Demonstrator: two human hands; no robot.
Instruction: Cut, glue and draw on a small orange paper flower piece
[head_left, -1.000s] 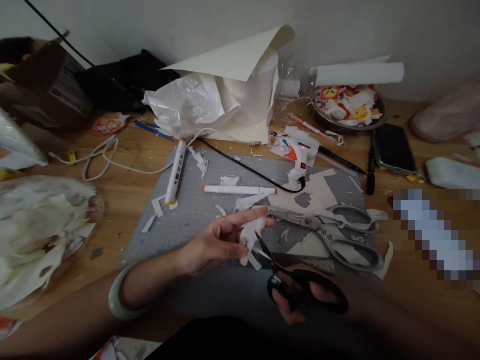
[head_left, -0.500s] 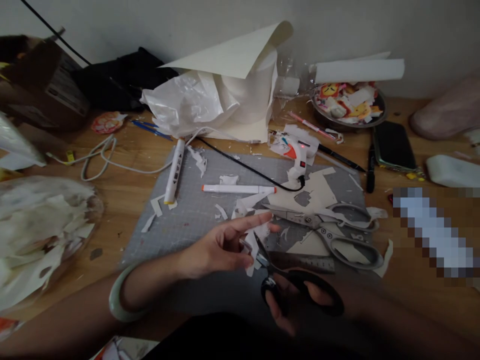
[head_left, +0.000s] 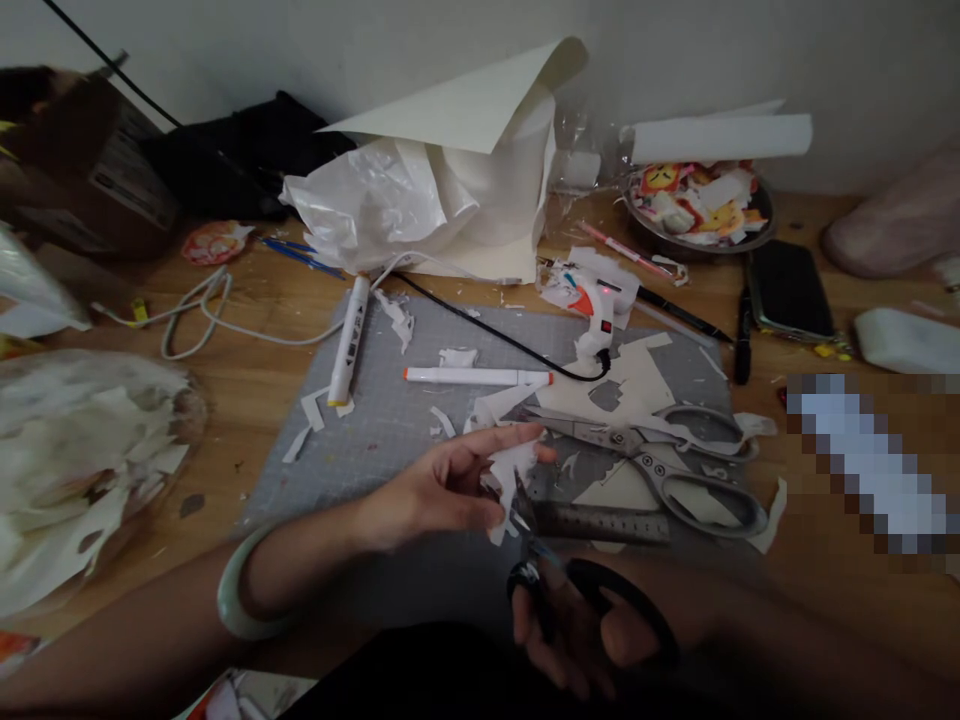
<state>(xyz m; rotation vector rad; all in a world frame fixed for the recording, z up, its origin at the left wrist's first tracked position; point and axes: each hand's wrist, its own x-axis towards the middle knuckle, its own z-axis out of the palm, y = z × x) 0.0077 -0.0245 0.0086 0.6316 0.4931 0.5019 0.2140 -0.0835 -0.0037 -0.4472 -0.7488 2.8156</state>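
My left hand (head_left: 442, 482) holds a small jagged white paper cutout (head_left: 510, 475) between thumb and fingers above the grey cutting mat (head_left: 390, 420); a pale green bangle (head_left: 244, 590) is on that wrist. My right hand (head_left: 592, 630) grips black-handled scissors (head_left: 570, 590), the blades pointing up at the lower edge of the paper. Both hands sit low in the view, near the table's front edge.
Large grey scissors (head_left: 660, 455), a metal ruler (head_left: 607, 522), two white markers (head_left: 476, 377), a plugged-in glue gun (head_left: 600, 325), paper scraps, a paper roll in plastic (head_left: 450, 190), a bowl of stickers (head_left: 697, 205), a phone (head_left: 791, 292), white cable (head_left: 202, 320) and scrap bag (head_left: 75, 460) surround the mat.
The right hand and black scissors have slid down and leftwards toward me; the blades now sit lower under the paper. The left hand has kept the cutout, turning it slightly.
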